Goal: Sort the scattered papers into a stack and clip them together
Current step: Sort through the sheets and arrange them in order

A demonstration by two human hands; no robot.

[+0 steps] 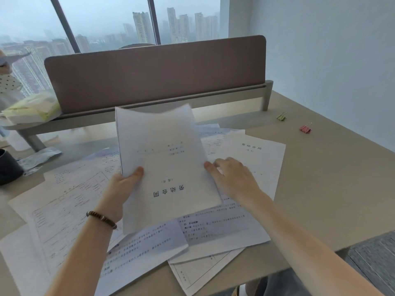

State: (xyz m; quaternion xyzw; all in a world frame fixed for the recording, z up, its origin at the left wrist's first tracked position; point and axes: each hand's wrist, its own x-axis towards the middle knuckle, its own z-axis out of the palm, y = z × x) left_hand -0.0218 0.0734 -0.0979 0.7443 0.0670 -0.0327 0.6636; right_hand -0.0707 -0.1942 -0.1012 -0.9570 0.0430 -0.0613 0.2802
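Note:
A small bundle of white sheets [166,159] is raised above the desk, its top page a printed cover turned upside down to me. My left hand [125,186] grips the bundle's left edge, thumb on top. My right hand [232,178] touches its right edge with the fingers curled at the paper. Several loose printed papers [64,210] lie scattered flat on the desk beneath and around, including another cover sheet [256,154] to the right. A green binder clip [281,117] and a pink binder clip [305,128] rest at the far right of the desk.
A brown divider panel [154,77] stands along the back of the beige desk [333,178]. A dark cup [8,167] and crumpled wrapping [40,157] sit at the left edge. Yellow-green bags [32,110] lie far left. The desk's front edge runs at lower right.

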